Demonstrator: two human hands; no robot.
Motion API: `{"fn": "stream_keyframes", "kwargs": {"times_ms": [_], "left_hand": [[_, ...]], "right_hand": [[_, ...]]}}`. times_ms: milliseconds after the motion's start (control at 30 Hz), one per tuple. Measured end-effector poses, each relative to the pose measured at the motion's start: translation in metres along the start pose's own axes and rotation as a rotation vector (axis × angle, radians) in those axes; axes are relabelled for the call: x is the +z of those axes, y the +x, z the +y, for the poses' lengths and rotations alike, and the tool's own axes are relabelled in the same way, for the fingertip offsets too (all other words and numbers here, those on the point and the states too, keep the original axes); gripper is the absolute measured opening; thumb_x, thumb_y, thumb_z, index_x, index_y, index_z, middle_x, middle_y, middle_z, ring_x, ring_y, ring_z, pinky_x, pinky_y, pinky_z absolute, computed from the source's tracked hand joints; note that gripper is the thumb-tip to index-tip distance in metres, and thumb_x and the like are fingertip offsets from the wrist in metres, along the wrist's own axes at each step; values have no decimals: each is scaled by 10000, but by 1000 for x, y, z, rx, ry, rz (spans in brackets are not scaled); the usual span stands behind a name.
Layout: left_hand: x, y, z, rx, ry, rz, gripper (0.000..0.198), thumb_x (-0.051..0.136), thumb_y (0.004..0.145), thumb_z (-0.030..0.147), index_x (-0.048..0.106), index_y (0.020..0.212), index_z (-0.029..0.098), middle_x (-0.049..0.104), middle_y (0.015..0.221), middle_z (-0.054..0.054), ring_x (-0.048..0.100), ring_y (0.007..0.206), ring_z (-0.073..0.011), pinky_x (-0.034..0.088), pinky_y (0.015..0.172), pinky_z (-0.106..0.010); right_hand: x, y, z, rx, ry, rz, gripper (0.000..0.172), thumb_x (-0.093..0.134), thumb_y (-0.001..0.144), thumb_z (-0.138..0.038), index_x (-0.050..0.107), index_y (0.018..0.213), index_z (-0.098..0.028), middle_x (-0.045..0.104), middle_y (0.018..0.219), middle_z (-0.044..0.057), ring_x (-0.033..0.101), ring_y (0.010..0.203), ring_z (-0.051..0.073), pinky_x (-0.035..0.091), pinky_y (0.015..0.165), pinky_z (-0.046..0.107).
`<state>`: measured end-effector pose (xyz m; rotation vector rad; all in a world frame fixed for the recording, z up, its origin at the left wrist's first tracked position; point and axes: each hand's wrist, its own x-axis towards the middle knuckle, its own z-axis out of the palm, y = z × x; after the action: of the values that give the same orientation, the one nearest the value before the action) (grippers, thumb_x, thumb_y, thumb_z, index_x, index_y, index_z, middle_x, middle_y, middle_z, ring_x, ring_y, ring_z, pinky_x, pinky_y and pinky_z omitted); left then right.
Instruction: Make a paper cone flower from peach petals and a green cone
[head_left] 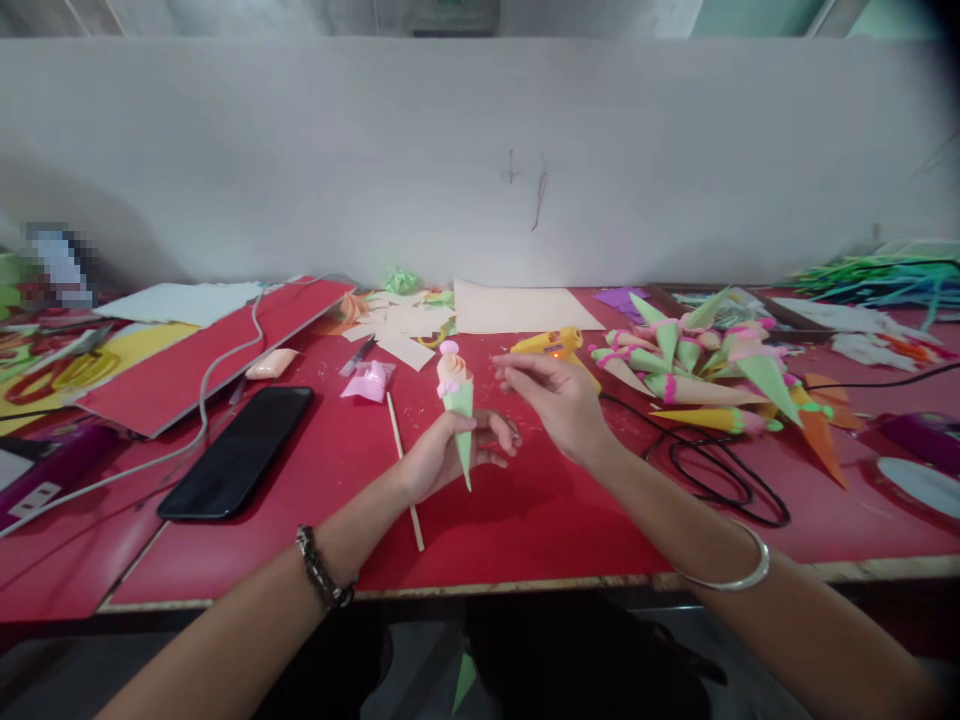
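Observation:
My left hand [450,450] holds a paper ice-cream cone [459,400] upright, its fingers curled round the pale green lower part. The cone's top is a peach swirl with a pink ball, and a pink trim rings the rim. To the right of the cone, my right hand [559,400] hovers with thumb and fingertips pinched together. Whatever is between those fingertips, if anything, is too small to make out. Just behind the right hand lies a yellow glue gun [551,345] with an orange light, partly hidden by that hand.
Many finished paper cones [697,370] are heaped at the right, beside a looped black cord [739,490]. A wooden stick [397,430], a pink packet [369,381] and a black phone [238,452] lie left. Paper scraps [405,322] and scissors [67,375] lie farther off.

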<state>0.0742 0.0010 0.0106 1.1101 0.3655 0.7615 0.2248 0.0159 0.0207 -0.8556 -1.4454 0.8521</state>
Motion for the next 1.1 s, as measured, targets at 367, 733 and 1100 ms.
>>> {"fn": "stream_keyframes", "kwargs": {"times_ms": [367,733,1100], "left_hand": [[1,1,-2,-69,10,-7,275,433,653,329,612,635,121,528,749,-79,472,726,-171,389,662,-274],[1,3,-5,-97,37,-36,248,450,641,292,624,665,117,552,734,-76,488,711,-157,386,657,-267],[0,3,-7,-65,66,-67,228,437,659,258,607,698,111,561,714,-64,494,718,-156,394,668,-273]], "right_hand": [[2,-3,-6,92,247,-3,96,639,675,-275,654,748,-215,592,646,-32,507,546,55,464,537,182],[8,-9,-11,24,126,-139,101,631,681,-301,620,730,-213,585,739,-16,557,583,79,484,490,200],[8,-8,-7,-18,107,-224,91,608,714,-301,619,746,-216,533,848,17,558,733,101,486,538,200]]}}
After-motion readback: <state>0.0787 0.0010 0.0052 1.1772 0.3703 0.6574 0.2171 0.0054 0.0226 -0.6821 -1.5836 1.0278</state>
